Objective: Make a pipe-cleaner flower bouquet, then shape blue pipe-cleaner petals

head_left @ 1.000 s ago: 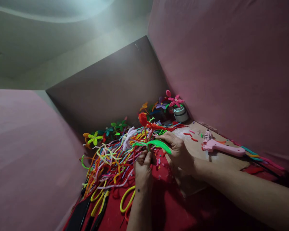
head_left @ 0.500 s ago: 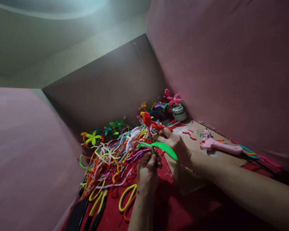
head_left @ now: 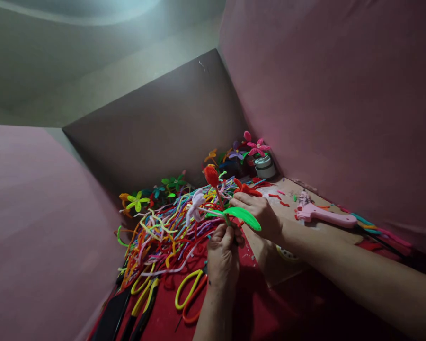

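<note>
In the head view, a flower bunch (head_left: 227, 219) is pinched at its stem above the red surface (head_left: 167, 308) by the curled left hand (head_left: 223, 253); the right hand (head_left: 261, 210) is half-curled behind the green leaf (head_left: 247, 219), its grip unclear. The lidded jar's (head_left: 264, 168) contents are hidden.

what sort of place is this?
Looks like a small craft corner, possibly in a home: a heap of fuzzy craft stems, a pink glue gun, and a fuzzy flower sprig in the left hand.
</note>
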Demonstrator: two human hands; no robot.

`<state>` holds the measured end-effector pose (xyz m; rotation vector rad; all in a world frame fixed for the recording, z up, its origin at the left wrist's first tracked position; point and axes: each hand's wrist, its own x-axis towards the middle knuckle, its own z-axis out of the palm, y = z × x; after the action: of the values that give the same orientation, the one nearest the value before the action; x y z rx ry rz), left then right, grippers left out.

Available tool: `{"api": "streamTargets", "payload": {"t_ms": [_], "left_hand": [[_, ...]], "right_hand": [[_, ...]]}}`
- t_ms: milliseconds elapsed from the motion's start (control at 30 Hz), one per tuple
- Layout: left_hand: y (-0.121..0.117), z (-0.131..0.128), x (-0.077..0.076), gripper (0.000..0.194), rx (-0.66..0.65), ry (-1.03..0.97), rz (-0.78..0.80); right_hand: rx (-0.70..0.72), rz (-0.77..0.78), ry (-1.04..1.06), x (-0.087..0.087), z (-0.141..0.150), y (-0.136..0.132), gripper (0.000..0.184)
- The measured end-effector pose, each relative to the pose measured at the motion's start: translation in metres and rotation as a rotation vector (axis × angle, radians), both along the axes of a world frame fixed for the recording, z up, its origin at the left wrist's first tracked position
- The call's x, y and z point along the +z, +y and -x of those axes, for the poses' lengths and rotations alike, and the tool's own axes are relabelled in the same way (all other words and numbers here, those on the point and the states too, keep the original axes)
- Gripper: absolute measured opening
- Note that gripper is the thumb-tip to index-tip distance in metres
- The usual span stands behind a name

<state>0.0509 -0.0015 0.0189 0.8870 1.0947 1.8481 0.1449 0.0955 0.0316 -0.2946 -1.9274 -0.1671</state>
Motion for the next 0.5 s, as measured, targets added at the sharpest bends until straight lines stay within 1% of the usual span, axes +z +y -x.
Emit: {"api": "streamTargets", "payload": {"t_ms": [167, 267, 333, 400, 500], "left_hand": [[0.005, 0.008, -0.003, 0.021, 0.044, 0.151, 0.036], [0.007, 0.018, 0.000, 0.019, 0.180, 0.283, 0.051], [0.008, 0.025, 0.005, 0.018, 0.258, 0.320, 0.035], [0.008, 0.031, 0.012, 0.020, 0.277, 0.320, 0.004], [0.008, 0.038, 0.023, 0.025, 0.297, 0.346, -0.010]], "right_hand": [[0.032, -0.082, 0.084, 0.003, 0.001, -0.003, 0.034], [0.048, -0.107, 0.107, 0.002, 0.002, -0.005, 0.035], [0.029, -0.109, 0.149, -0.002, 0.004, -0.005, 0.034], [0.008, -0.075, 0.173, -0.007, 0.006, -0.005, 0.031], [0.036, 0.055, 0.185, -0.013, 0.008, -0.005, 0.027]]}}
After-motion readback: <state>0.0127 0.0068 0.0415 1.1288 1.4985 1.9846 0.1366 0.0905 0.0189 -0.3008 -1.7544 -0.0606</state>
